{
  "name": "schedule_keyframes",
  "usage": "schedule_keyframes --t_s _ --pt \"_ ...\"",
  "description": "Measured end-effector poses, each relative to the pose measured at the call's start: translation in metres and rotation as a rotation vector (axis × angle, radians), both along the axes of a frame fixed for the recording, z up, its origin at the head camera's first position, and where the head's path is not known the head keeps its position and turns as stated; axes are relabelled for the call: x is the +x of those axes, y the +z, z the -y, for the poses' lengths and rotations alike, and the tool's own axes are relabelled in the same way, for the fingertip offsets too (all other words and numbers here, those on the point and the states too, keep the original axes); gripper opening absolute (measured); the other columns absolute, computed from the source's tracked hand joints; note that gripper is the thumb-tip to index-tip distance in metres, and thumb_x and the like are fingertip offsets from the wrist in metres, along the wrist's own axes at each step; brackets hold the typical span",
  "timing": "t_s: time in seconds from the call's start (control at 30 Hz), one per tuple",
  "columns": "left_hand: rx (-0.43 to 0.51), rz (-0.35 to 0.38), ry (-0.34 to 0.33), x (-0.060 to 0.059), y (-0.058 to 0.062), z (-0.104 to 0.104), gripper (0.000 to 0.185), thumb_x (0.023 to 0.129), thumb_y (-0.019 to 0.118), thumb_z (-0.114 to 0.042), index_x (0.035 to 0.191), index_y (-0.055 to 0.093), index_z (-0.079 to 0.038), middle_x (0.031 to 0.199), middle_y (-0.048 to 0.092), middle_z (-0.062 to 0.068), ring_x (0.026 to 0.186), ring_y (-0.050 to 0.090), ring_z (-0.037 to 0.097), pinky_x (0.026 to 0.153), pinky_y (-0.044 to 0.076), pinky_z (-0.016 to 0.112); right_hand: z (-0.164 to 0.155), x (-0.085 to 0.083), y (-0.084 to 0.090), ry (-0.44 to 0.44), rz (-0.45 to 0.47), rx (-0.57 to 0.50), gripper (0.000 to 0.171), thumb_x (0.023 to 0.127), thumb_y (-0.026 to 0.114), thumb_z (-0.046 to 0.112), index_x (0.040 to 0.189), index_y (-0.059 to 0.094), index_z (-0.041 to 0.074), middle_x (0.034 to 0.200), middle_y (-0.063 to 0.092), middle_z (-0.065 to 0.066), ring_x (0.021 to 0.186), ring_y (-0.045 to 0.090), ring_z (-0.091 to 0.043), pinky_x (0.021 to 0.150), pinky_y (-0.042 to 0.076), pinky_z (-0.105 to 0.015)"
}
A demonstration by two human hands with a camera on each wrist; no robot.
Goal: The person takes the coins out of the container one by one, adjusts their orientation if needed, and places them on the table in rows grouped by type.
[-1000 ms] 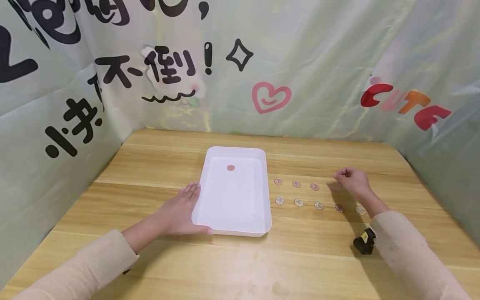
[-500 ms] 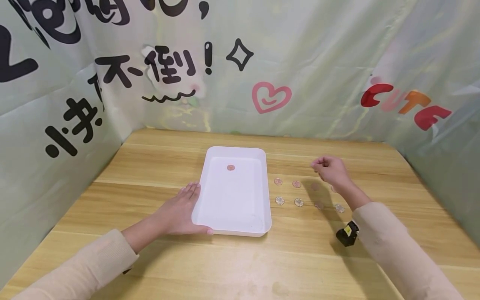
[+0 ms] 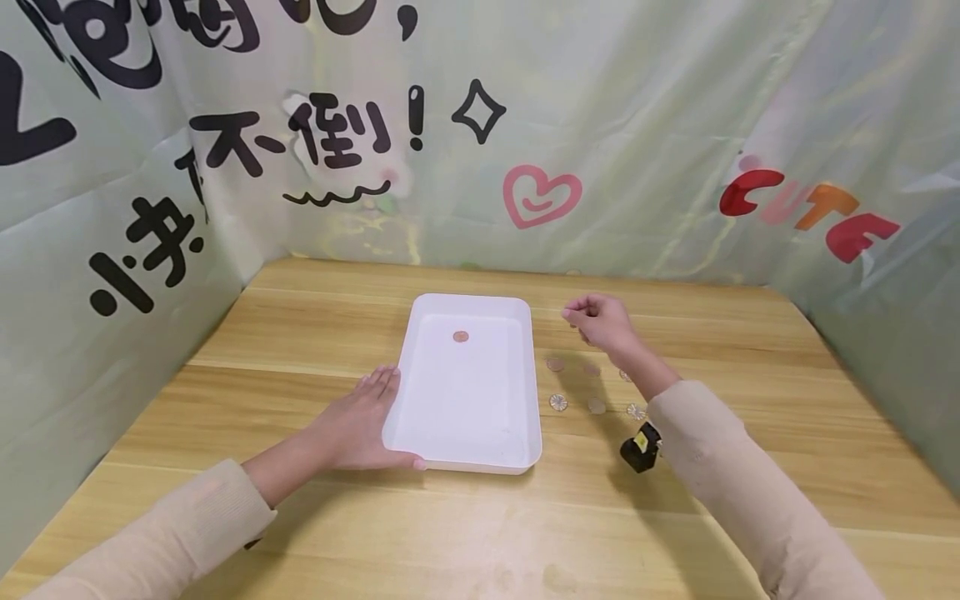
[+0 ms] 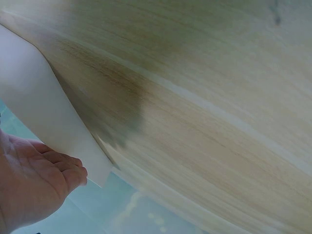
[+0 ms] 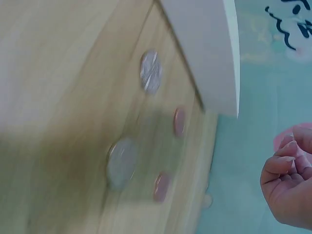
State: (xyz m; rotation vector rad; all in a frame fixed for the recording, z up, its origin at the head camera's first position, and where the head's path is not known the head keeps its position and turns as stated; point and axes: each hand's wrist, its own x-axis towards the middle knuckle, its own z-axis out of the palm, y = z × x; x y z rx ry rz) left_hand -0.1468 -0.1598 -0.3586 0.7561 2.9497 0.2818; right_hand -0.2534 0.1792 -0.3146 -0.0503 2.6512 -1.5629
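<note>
A white tray (image 3: 465, 408) lies mid-table with one copper coin (image 3: 461, 336) inside, near its far end. My left hand (image 3: 360, 421) rests flat on the table against the tray's left side, fingers straight and thumb at the front corner; the left wrist view shows the left hand (image 4: 34, 185) beside the tray wall (image 4: 44, 117). My right hand (image 3: 600, 321) hovers just right of the tray's far corner, fingers curled and tips pinched as on a coin, which the fingers hide. The right wrist view shows the right hand (image 5: 290, 185) curled above the table.
Two rows of coins lie right of the tray: copper ones (image 3: 555, 364) behind, silver ones (image 3: 557, 402) in front, partly under my right arm. The right wrist view shows a silver coin (image 5: 150, 71) and a copper coin (image 5: 179, 122) near the tray's corner (image 5: 204, 53). Printed sheets wall the table.
My right hand rose from the far right end of the coin rows and travelled left towards the tray, fingers still pinched. The left hand and tray stayed put.
</note>
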Motion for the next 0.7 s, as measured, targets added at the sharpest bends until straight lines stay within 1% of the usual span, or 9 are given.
schedule_keyframes --t_s 0.2,0.47,0.7 --pt "0.0 -0.004 0.0 0.0 0.0 0.002 0.121 0.066 0.057 -0.077 0.141 0.025 0.013 0.148 0.025 0.028 0.139 0.024 0.038 0.114 0.026 0.046 0.03 -0.007 0.001 0.047 -0.023 -0.042 0.02 0.092 0.056 0.013 0.102 0.057 -0.004 0.07 0.051 0.003 0.052 0.04 -0.005 0.048 0.037 -0.018" --pt "-0.003 -0.006 -0.006 -0.001 0.0 0.002 0.12 0.066 0.057 -0.076 0.14 0.025 0.013 0.148 0.025 0.028 0.139 0.024 0.039 0.114 0.026 0.047 0.066 -0.023 0.003 0.053 0.022 -0.073 0.02 0.09 0.06 0.015 0.102 0.059 -0.001 0.073 0.053 0.003 0.056 0.047 -0.008 0.05 0.04 -0.019" --pt "0.002 -0.001 -0.003 0.0 -0.001 0.002 0.121 0.066 0.057 -0.077 0.14 0.025 0.013 0.148 0.025 0.028 0.139 0.024 0.039 0.113 0.027 0.047 0.097 -0.036 0.002 0.069 0.024 -0.093 0.021 0.089 0.061 0.014 0.103 0.061 -0.002 0.074 0.055 0.002 0.056 0.048 -0.009 0.05 0.04 -0.018"
